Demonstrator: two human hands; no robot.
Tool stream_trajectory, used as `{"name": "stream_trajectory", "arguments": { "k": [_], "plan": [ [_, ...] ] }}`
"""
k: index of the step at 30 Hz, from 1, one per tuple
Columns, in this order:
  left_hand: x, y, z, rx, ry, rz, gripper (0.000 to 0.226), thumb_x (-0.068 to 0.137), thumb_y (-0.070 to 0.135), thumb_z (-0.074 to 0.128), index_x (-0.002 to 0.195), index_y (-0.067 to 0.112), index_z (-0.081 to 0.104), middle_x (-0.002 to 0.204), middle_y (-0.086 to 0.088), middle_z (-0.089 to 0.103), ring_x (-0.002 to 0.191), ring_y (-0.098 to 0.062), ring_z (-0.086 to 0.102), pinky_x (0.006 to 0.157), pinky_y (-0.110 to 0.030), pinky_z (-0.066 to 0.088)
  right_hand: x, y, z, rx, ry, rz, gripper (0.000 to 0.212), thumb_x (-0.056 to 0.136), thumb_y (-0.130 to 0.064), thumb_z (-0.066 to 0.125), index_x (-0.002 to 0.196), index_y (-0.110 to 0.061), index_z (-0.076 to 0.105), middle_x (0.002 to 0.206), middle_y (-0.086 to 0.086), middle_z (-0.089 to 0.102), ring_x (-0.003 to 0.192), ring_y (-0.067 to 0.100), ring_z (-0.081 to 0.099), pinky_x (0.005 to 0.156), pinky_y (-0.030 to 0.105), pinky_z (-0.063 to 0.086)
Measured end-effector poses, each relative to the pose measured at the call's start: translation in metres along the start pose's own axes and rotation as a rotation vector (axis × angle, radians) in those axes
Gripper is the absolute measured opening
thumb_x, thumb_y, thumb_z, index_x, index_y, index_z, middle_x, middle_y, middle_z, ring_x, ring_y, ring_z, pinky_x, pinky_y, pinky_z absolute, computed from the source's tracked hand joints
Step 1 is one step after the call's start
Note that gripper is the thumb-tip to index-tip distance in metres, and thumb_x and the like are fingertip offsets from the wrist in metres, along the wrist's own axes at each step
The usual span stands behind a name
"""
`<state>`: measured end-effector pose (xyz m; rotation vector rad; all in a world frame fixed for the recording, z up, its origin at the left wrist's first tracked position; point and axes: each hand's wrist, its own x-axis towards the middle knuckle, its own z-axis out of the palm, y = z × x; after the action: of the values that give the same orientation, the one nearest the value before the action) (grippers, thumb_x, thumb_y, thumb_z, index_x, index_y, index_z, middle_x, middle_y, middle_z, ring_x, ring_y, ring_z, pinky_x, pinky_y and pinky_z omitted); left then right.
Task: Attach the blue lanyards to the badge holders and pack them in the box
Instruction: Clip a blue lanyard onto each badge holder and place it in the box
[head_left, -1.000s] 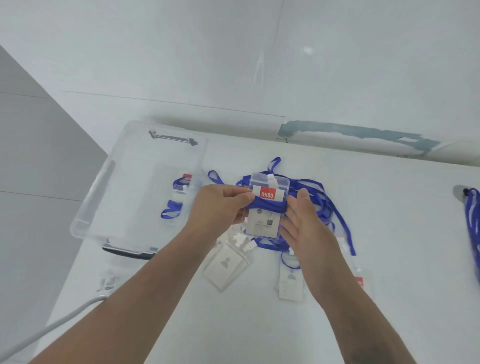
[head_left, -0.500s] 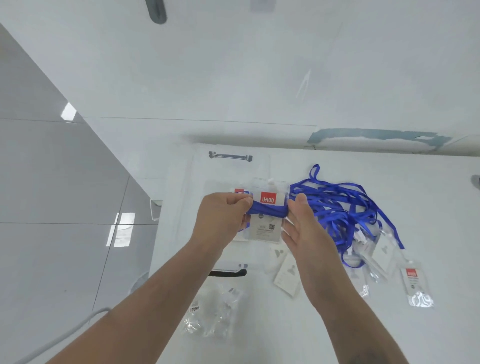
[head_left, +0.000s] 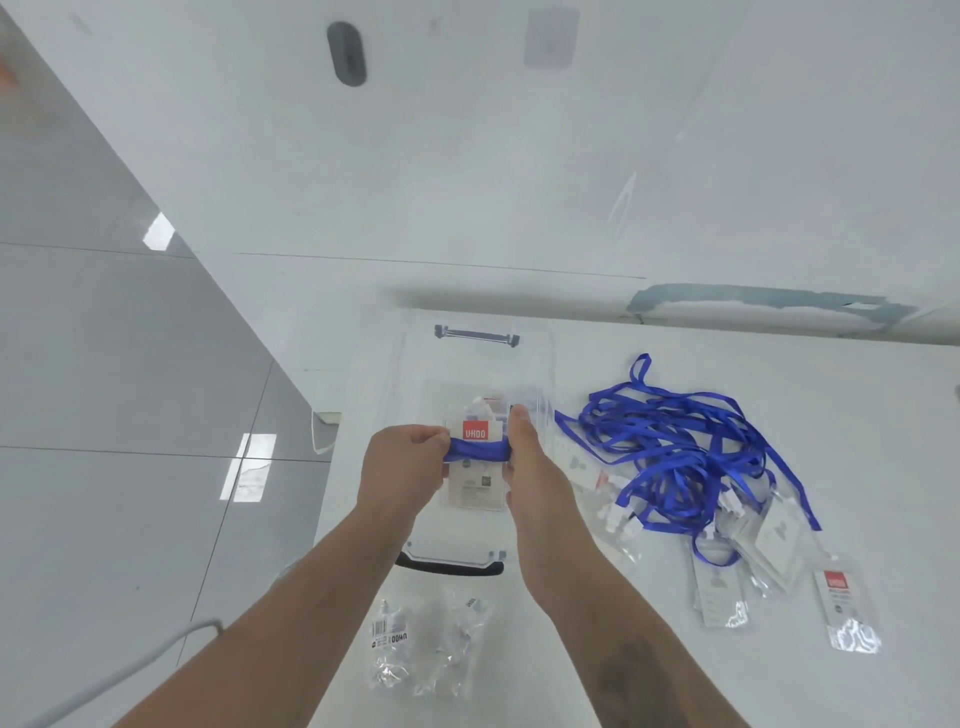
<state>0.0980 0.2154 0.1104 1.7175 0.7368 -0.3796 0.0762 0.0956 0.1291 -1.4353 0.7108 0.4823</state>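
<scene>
Near the table's (head_left: 831, 389) left edge stands the clear box (head_left: 540, 374), with empty plastic wrappers (head_left: 426, 644) at the front edge. Over the box, the left hand (head_left: 405, 467) pinches one end of a blue lanyard (head_left: 478, 451) wound across a badge holder (head_left: 475, 467); the right hand (head_left: 530, 467) grips the holder's other side. A heap of lanyards (head_left: 675, 452) and more holders (head_left: 779, 545) lie toward the right.

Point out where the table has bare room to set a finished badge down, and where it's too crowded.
Bare table lies between the wall edge and the blue lanyards; more lies near the front, between the right forearm and the loose badge holders. Crowded: the lanyard tangle with holders on the right, the empty wrappers before the clear box, and the box itself under both hands.
</scene>
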Motion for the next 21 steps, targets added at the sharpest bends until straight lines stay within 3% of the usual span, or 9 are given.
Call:
{"name": "stream_trajectory", "arguments": {
  "k": [2,4,7,9,12,14,16,18,21],
  "plan": [
    [0.011,-0.005,0.005,0.003,-0.007,-0.059,0.024,0.095,0.014,0.055,0.074,0.017,0.066,0.082,-0.008,0.071,0.079,-0.027,0.068,0.086,-0.040,0.055,0.009,-0.001,0.004,-0.008,0.021,0.078,0.042,0.098,-0.058,0.037,0.082,-0.029,0.064,0.078,-0.009,0.066,0.072,0.003,0.058,0.064,0.021,0.038],
    [0.019,-0.007,0.011,-0.018,-0.039,-0.155,0.026,0.096,0.027,0.054,0.084,0.007,0.066,0.090,-0.015,0.069,0.083,-0.029,0.065,0.084,-0.040,0.054,0.015,0.000,0.009,-0.008,0.036,0.144,0.047,0.097,-0.062,0.034,0.087,-0.026,0.063,0.083,-0.005,0.064,0.076,0.008,0.056,0.069,0.025,0.037],
    [0.022,-0.007,0.016,-0.116,-0.186,-0.328,0.053,0.099,0.057,0.039,0.093,0.008,0.060,0.093,-0.007,0.067,0.088,-0.021,0.059,0.086,-0.034,0.047,0.028,0.006,0.012,0.002,0.057,0.189,0.053,0.098,-0.062,0.031,0.106,-0.021,0.063,0.093,0.000,0.067,0.089,0.016,0.060,0.077,0.027,0.039],
    [0.024,-0.007,0.018,-0.180,-0.303,-0.419,0.060,0.096,0.068,0.030,0.102,0.011,0.050,0.086,0.001,0.061,0.099,-0.019,0.052,0.097,-0.033,0.037,0.036,0.005,0.012,0.001,0.066,0.209,0.047,0.099,-0.061,0.030,0.109,-0.023,0.054,0.091,-0.001,0.060,0.091,0.017,0.054,0.087,0.028,0.034],
    [0.034,-0.010,0.019,-0.195,-0.368,-0.528,0.067,0.091,0.075,0.026,0.106,0.013,0.046,0.089,0.000,0.061,0.119,-0.021,0.045,0.111,-0.033,0.029,0.048,0.007,0.014,-0.010,0.082,0.262,0.048,0.100,-0.059,0.030,0.112,-0.020,0.053,0.092,0.002,0.060,0.092,0.019,0.053,0.086,0.029,0.032],
    [0.041,-0.013,0.022,-0.177,-0.380,-0.560,0.071,0.091,0.076,0.025,0.095,0.009,0.051,0.090,-0.003,0.062,0.108,-0.017,0.053,0.102,-0.031,0.036,0.053,0.010,0.021,-0.023,0.090,0.295,0.059,0.098,-0.062,0.029,0.122,-0.016,0.058,0.111,0.008,0.067,0.102,0.022,0.060,0.087,0.031,0.037],
    [0.042,-0.013,0.025,-0.146,-0.371,-0.565,0.070,0.093,0.072,0.025,0.082,0.009,0.053,0.086,-0.003,0.063,0.081,-0.013,0.054,0.088,-0.029,0.038,0.062,0.013,0.026,-0.049,0.096,0.325,0.065,0.097,-0.065,0.029,0.126,-0.015,0.058,0.122,0.011,0.066,0.109,0.025,0.062,0.094,0.036,0.045],
    [0.043,-0.015,0.029,-0.135,-0.346,-0.558,0.066,0.096,0.068,0.027,0.082,0.010,0.055,0.081,-0.004,0.065,0.073,-0.013,0.054,0.089,-0.028,0.038,0.073,0.017,0.027,-0.072,0.101,0.359,0.059,0.097,-0.064,0.030,0.114,-0.015,0.060,0.116,0.010,0.067,0.098,0.024,0.065,0.089,0.034,0.050],
    [0.047,-0.018,0.031,-0.069,-0.321,-0.548,0.064,0.098,0.064,0.026,0.088,0.009,0.057,0.063,-0.002,0.066,0.056,-0.012,0.057,0.075,-0.022,0.043,0.081,0.018,0.027,-0.110,0.119,0.399,0.049,0.098,-0.060,0.033,0.097,-0.018,0.058,0.105,0.009,0.069,0.085,0.021,0.064,0.082,0.031,0.051]
  ]
}}
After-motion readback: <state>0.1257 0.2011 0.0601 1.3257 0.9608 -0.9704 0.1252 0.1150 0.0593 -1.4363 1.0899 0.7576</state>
